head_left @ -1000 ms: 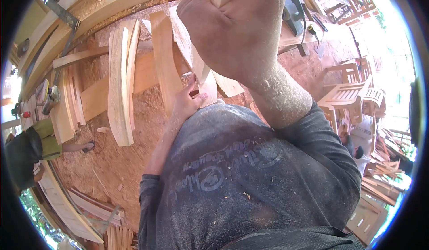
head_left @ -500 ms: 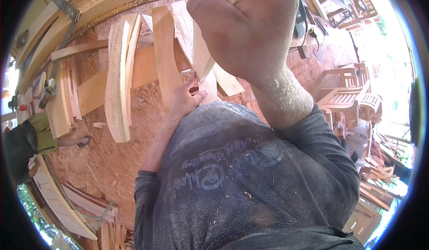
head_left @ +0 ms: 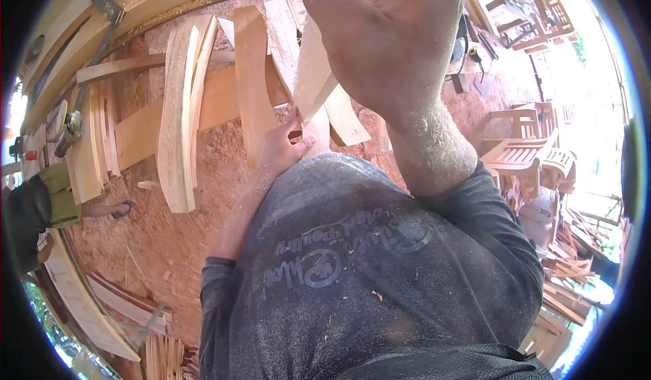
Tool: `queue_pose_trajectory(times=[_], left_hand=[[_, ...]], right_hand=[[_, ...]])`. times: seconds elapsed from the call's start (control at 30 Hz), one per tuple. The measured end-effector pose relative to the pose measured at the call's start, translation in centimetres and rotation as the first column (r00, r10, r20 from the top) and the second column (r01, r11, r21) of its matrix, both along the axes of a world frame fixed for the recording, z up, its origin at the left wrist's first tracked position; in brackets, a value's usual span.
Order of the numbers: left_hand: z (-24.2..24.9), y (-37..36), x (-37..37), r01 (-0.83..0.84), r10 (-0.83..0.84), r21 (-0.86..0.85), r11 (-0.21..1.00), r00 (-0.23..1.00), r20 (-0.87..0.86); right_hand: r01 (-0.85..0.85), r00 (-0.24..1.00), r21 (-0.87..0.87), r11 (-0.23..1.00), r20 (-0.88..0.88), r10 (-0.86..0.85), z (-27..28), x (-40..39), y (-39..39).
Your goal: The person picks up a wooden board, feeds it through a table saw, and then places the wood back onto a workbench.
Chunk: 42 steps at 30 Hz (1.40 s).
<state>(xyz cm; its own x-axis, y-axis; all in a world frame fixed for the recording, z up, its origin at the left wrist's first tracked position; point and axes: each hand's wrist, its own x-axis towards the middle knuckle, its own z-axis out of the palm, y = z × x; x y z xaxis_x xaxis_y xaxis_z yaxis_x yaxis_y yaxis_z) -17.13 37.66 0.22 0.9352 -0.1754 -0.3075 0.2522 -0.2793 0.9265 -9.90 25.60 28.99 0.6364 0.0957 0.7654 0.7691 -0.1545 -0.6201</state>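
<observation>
The right hand (head_left: 390, 49) grips a pale wooden piece (head_left: 313, 73) up high; the left hand (head_left: 280, 148) curls round its lower end by the shirt (head_left: 380, 258). Seemingly steadying it, which calls next for firm holds.

Woodworking workshop, curved cut boards (head_left: 178, 119), sawdust-strewn floor (head_left: 152, 244), slatted wooden chairs (head_left: 517, 155), heaped wood scraps (head_left: 573, 261)
</observation>
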Motion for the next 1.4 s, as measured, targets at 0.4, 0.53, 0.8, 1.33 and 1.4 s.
queue_pose_trajectory(times=[0.4, 0.53, 0.8, 1.33, 1.4], left_hand=[[-0.1, 0.5, 0.6, 0.103, -0.114, 0.103, 0.989, 0.987, 0.116], [1.0, 0.8, 0.3, 0.123, -0.131, 0.091, 0.988, 0.987, 0.097], [0.5, 1.1, 0.0, 0.105, -0.108, 0.042, 0.994, 0.993, 0.050], [-1.5, 0.7, 1.0, 0.013, -0.022, 0.056, 0.998, 0.984, 0.175], [-1.3, 0.6, 1.2, -0.015, 0.003, 0.060, 0.998, 0.982, 0.187]], right_hand=[[0.443, 0.896, 0.103, 0.891, -0.015, -0.444, 1.6, -1.5, 4.7], [0.369, 0.929, 0.090, 0.925, -0.017, -0.369, 1.1, -1.4, 3.8], [0.172, 0.984, 0.065, 0.983, -0.063, -0.168, -0.8, 0.3, 0.7], [0.081, 0.996, -0.009, 0.997, 0.046, -0.080, 0.4, 0.1, 0.5], [0.005, 0.999, -0.005, 1.000, 0.051, -0.005, 0.5, 0.0, -0.1]])
